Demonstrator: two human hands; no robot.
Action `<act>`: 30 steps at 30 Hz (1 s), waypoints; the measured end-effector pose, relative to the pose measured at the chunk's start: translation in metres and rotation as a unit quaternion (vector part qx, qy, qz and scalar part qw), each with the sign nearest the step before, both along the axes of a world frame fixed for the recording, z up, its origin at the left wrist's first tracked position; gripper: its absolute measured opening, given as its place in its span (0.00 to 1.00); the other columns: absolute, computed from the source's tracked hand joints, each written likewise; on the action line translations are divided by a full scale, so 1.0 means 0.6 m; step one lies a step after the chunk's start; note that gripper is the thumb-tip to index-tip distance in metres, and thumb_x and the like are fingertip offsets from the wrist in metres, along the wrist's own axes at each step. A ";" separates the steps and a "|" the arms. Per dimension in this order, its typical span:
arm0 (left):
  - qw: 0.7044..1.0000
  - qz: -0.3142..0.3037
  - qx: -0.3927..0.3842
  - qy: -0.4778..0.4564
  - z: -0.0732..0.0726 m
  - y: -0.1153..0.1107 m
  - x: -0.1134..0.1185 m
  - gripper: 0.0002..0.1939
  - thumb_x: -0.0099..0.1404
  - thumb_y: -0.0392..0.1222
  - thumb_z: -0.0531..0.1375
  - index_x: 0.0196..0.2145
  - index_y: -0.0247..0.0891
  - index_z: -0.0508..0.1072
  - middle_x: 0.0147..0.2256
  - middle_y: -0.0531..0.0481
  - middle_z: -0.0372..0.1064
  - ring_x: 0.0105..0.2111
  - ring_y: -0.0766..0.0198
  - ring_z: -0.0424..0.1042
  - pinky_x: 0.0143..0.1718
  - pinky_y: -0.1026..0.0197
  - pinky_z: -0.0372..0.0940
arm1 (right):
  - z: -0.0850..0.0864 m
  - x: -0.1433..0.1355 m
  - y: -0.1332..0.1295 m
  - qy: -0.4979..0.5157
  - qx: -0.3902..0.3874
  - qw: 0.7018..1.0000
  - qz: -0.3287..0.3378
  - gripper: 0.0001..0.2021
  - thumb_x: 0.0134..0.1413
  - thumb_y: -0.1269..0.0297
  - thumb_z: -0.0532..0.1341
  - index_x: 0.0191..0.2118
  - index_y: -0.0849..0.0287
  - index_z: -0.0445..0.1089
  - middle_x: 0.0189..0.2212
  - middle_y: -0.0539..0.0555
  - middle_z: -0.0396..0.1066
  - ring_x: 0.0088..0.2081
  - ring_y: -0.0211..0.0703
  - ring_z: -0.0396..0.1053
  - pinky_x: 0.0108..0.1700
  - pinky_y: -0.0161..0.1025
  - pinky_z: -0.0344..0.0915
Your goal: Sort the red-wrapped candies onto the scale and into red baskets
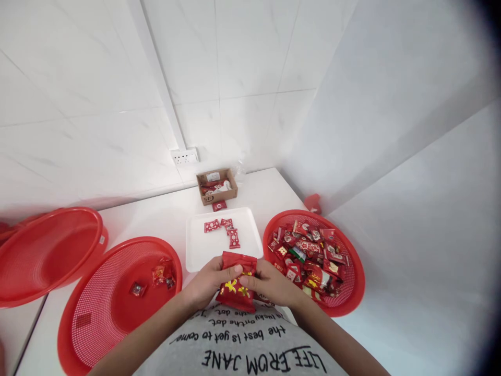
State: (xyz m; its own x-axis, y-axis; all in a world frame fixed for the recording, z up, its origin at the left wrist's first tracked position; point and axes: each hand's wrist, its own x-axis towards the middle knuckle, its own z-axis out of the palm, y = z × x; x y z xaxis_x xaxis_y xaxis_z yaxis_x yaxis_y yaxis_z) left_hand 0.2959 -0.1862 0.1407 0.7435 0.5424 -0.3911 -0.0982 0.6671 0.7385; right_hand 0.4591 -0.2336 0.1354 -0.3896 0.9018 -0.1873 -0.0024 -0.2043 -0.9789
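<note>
- Left hand (206, 284) and right hand (270, 284) both grip a red pouch (237, 287), fingers closed on its edges, close to the body.
- Behind it lies a white tray (195, 250) with red packets (225, 230).
- Basket (354, 292) of sweets at right.

Straight ahead of my hands the white tray (203, 250) blocks little, with only a few flat sachets (226, 230) on it. Beyond it, bare counter (172, 214) runs to the cardboard box (217, 186) at the wall. To my right the candy-filled basket (352, 292) crowds the corner; to my left two red baskets (97, 313) close off the counter.
</note>
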 end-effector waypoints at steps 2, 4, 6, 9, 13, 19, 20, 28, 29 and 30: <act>1.000 -0.005 0.000 -0.020 0.001 -0.001 -0.001 0.18 0.54 0.44 0.64 0.42 0.31 0.74 0.36 0.41 0.74 0.38 0.53 0.72 0.40 0.55 0.64 | 0.002 0.002 0.000 0.016 -0.006 1.000 0.008 0.17 0.50 0.50 0.58 0.34 0.60 0.71 0.28 0.49 0.69 0.34 0.41 0.65 0.39 0.37 0.62; 1.000 -0.011 0.000 -0.029 0.002 -0.001 -0.002 0.18 0.55 0.44 0.64 0.41 0.31 0.74 0.36 0.41 0.74 0.38 0.53 0.72 0.40 0.55 0.64 | 0.003 0.004 0.000 0.023 -0.015 1.000 0.016 0.16 0.50 0.51 0.58 0.33 0.60 0.71 0.27 0.49 0.69 0.33 0.40 0.65 0.39 0.37 0.62; 0.999 -0.024 -0.002 -0.038 0.002 -0.001 -0.003 0.18 0.54 0.44 0.64 0.41 0.31 0.75 0.35 0.40 0.74 0.38 0.52 0.72 0.40 0.55 0.64 | 0.004 0.004 0.000 0.032 -0.023 0.999 0.025 0.15 0.49 0.51 0.59 0.33 0.59 0.72 0.27 0.49 0.69 0.33 0.40 0.65 0.39 0.38 0.62; 0.999 -0.034 -0.007 -0.036 0.000 0.000 -0.003 0.21 0.54 0.47 0.64 0.43 0.31 0.74 0.36 0.40 0.74 0.38 0.53 0.72 0.40 0.55 0.64 | 0.000 0.001 0.002 0.063 -0.026 0.997 0.026 0.17 0.49 0.51 0.59 0.36 0.60 0.71 0.29 0.49 0.69 0.33 0.39 0.65 0.40 0.38 0.62; 0.998 0.004 0.041 0.037 -0.003 0.003 -0.003 0.21 0.55 0.49 0.62 0.44 0.33 0.72 0.37 0.43 0.74 0.38 0.55 0.72 0.39 0.57 0.64 | -0.010 -0.002 0.005 0.035 -0.025 0.999 -0.019 0.20 0.49 0.47 0.57 0.35 0.61 0.71 0.28 0.50 0.69 0.31 0.39 0.65 0.36 0.37 0.62; 0.988 0.040 0.125 0.086 -0.001 0.011 -0.006 0.19 0.57 0.48 0.60 0.44 0.36 0.70 0.38 0.47 0.72 0.37 0.59 0.70 0.41 0.59 0.63 | -0.013 0.004 0.010 -0.012 0.030 0.995 -0.094 0.18 0.52 0.52 0.57 0.40 0.61 0.69 0.35 0.52 0.71 0.36 0.41 0.65 0.41 0.39 0.62; 0.985 0.032 0.139 0.100 -0.002 0.011 -0.006 0.18 0.57 0.48 0.60 0.43 0.36 0.70 0.37 0.48 0.72 0.36 0.60 0.70 0.40 0.59 0.63 | -0.014 0.004 0.010 -0.017 0.037 0.995 -0.095 0.17 0.52 0.53 0.57 0.41 0.61 0.69 0.35 0.52 0.70 0.36 0.41 0.65 0.42 0.39 0.62; 0.933 -0.009 0.289 0.212 -0.001 0.008 -0.002 0.11 0.58 0.45 0.56 0.33 0.35 0.70 0.31 0.49 0.70 0.34 0.60 0.67 0.35 0.62 0.62 | -0.015 -0.002 0.009 -0.136 0.023 0.983 -0.122 0.10 0.52 0.59 0.55 0.28 0.61 0.66 0.24 0.47 0.64 0.27 0.35 0.59 0.31 0.33 0.57; 0.928 -0.003 0.299 0.223 0.000 0.006 -0.001 0.11 0.58 0.46 0.56 0.32 0.35 0.70 0.31 0.49 0.70 0.34 0.60 0.67 0.35 0.62 0.62 | -0.014 -0.002 0.009 -0.151 0.029 0.980 -0.124 0.10 0.51 0.59 0.55 0.27 0.61 0.66 0.23 0.47 0.63 0.27 0.35 0.58 0.30 0.33 0.57; 0.924 0.001 0.306 0.229 0.001 0.005 0.001 0.11 0.58 0.46 0.56 0.32 0.35 0.70 0.31 0.50 0.70 0.33 0.61 0.67 0.34 0.62 0.61 | -0.013 -0.001 0.010 -0.162 0.036 0.978 -0.126 0.11 0.51 0.59 0.55 0.26 0.60 0.65 0.23 0.46 0.63 0.26 0.35 0.57 0.30 0.33 0.56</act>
State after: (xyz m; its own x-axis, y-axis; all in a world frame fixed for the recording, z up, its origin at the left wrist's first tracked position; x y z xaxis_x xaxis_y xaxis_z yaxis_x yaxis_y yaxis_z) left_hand 0.2965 -0.1833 0.1416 0.5741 0.7676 -0.2848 0.3179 0.1116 0.9416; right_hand 0.4584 -0.2278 0.1278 -0.0840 0.9770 -0.1960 0.2683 -0.1672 -0.9487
